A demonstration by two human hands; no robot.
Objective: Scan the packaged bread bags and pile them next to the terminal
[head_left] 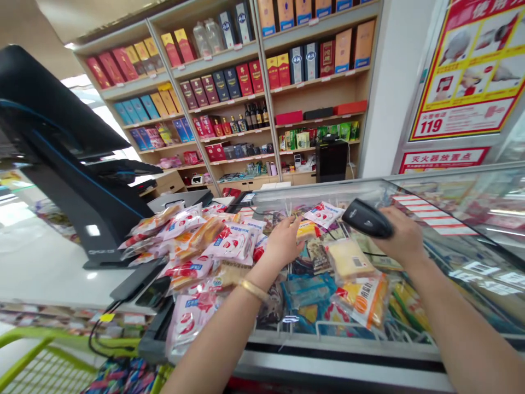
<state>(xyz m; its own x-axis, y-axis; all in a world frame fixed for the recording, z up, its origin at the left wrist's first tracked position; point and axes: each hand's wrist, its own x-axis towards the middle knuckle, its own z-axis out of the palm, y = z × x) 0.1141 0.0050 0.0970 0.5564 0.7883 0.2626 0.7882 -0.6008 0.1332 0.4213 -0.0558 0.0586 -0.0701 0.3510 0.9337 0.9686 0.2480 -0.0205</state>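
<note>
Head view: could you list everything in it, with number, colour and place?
Scanner: one, black, right of centre
Packets: many, mixed colours, heaped left of centre, scattered rightward
Glass case: one, white-edged, front
Till: one, black, left
Counter: one, white, under till
Cart: one, green, lower left
Shelves: three bays, light wood, back
Boxes: many, red, blue, yellow, on shelves
Bottles: several, mostly dark, on shelves
Posters: two, red and yellow, right
Bangle: one, gold, left forearm
Left grip: one, bare, by packets
Right grip: one, bare, around scanner
</note>
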